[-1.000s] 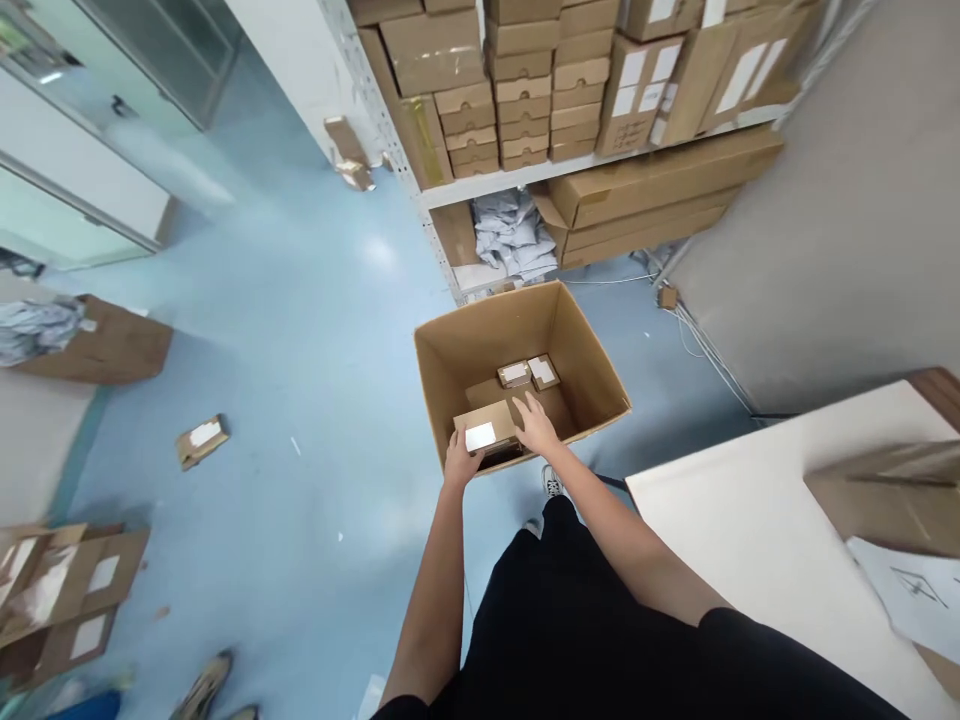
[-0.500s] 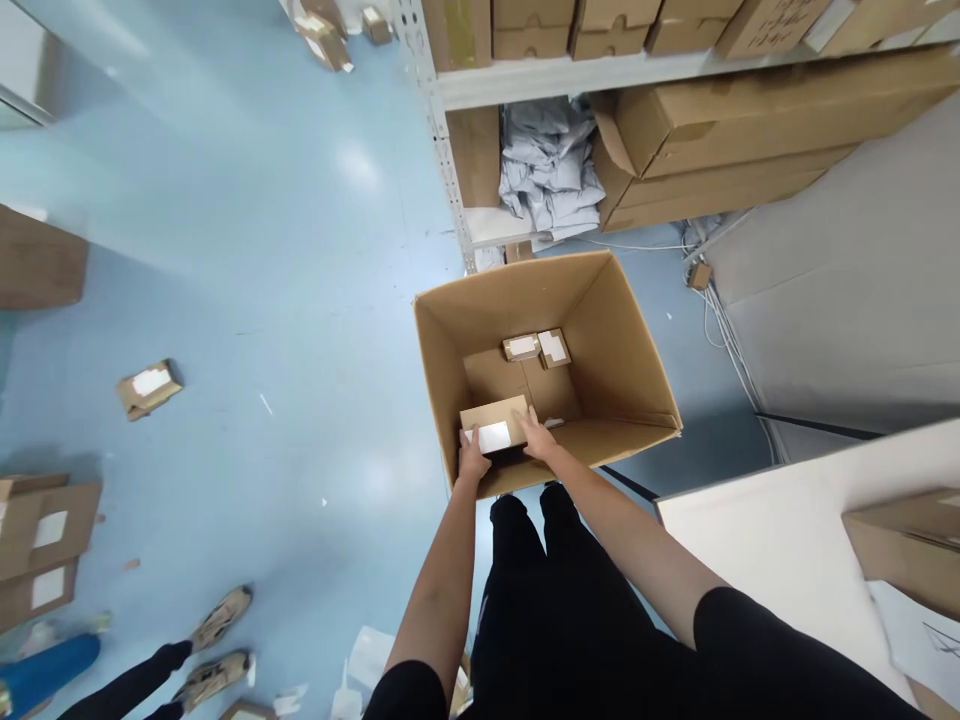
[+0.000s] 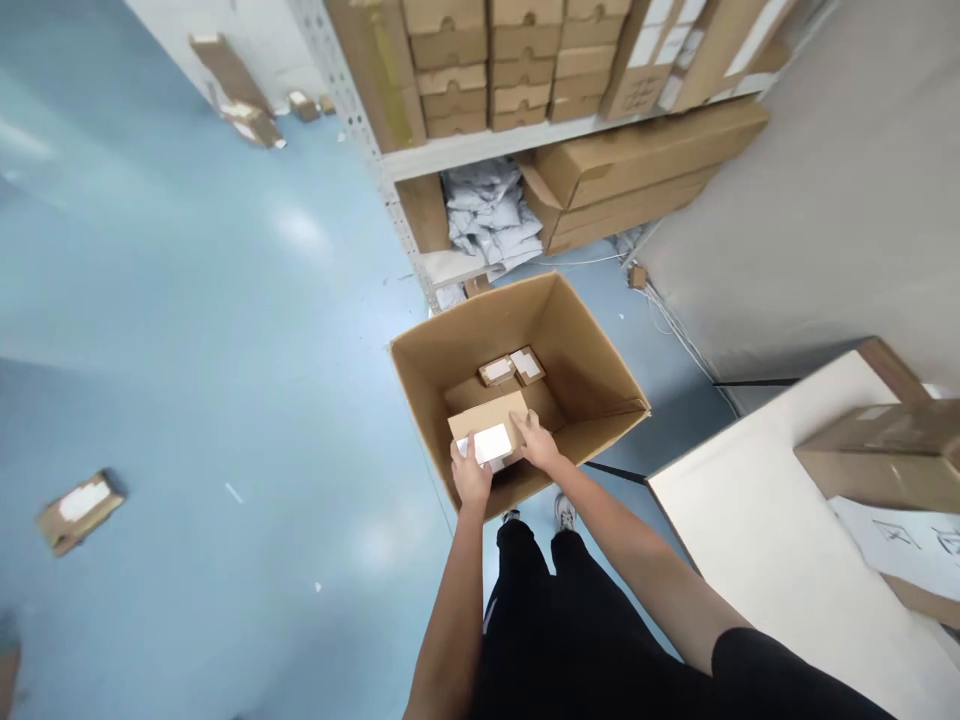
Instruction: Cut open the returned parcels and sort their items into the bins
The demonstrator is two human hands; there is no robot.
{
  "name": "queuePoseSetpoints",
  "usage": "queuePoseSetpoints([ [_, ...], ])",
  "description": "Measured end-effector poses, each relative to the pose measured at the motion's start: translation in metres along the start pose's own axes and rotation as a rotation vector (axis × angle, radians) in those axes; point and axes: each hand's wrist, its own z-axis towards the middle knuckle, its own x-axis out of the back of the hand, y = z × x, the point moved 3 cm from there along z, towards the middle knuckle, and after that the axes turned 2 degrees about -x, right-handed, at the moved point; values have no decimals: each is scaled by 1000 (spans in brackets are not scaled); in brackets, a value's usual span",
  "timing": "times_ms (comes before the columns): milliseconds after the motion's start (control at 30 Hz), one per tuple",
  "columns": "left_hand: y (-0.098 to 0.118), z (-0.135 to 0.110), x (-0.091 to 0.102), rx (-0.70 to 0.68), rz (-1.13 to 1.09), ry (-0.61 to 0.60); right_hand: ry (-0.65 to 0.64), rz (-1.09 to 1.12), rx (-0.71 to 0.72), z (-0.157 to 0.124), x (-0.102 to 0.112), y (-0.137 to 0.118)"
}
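Inside a large open cardboard carton (image 3: 472,310), both my hands grip a small cardboard box (image 3: 491,413) with a white label facing up. My left hand (image 3: 471,474) is closed on its near left corner. On its right end, my right hand (image 3: 534,441) is closed with the fingers over the edge. Farther back on the carton's floor lie two smaller labelled boxes, a left one (image 3: 496,371) and a right one (image 3: 527,365), side by side. Under the held box a pale item partly shows; what it is I cannot make out.
A metal shelf (image 3: 442,155) with stacked boxes and grey mailer bags (image 3: 491,215) stands beyond the carton. On the right is a white table (image 3: 757,490) bearing a cardboard box (image 3: 885,450). A small parcel (image 3: 79,510) lies on the blue floor at left. Cables run along the wall.
The held box has come up a little and tilts more toward me, with both hands still on it. My view has shifted, showing more of the shelf and table.
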Motion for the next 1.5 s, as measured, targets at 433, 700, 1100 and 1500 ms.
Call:
queuePoseSetpoints([
  [433, 268, -56, 12, -830, 94, -28, 555, 254, -430, -204, 147, 157],
  [700, 415, -272, -152, -1271, 224, -346, 745, 463, -888, -438, 50, 347],
  [1100, 416, -437, -366, -1254, 194, -1077, 593, 920, -1121, -563, -156, 478],
  [1500, 466, -429, -393, -1032, 52, -968, 783, 1052, -1140, -571, -154, 512],
])
